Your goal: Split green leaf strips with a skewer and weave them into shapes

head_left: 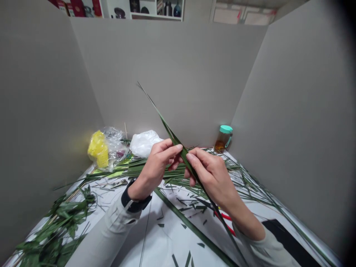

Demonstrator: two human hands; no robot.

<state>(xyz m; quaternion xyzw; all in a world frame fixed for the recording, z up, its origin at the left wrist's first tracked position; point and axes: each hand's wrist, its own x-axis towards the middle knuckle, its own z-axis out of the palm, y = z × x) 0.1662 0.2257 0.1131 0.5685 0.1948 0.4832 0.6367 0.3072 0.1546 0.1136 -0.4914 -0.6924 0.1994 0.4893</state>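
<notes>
Both my hands hold one long, narrow green leaf strip (166, 126) above the table. It runs from a thin tip at upper left down past my right wrist. My left hand (157, 167), with a black watch on the wrist, pinches the strip between thumb and fingers. My right hand (211, 174) grips it just below, fingers closed round it. Beneath them lies a pile of similar green leaf strips (150, 171) on the white table (167, 237).
Red-handled scissors (224, 218) lie under my right forearm. A leafy heap (59, 222) sits at front left. A clear bag with something yellow (102, 148), a white bag (143, 142) and a teal-lidded jar (224, 138) stand at the back. Grey panels wall three sides.
</notes>
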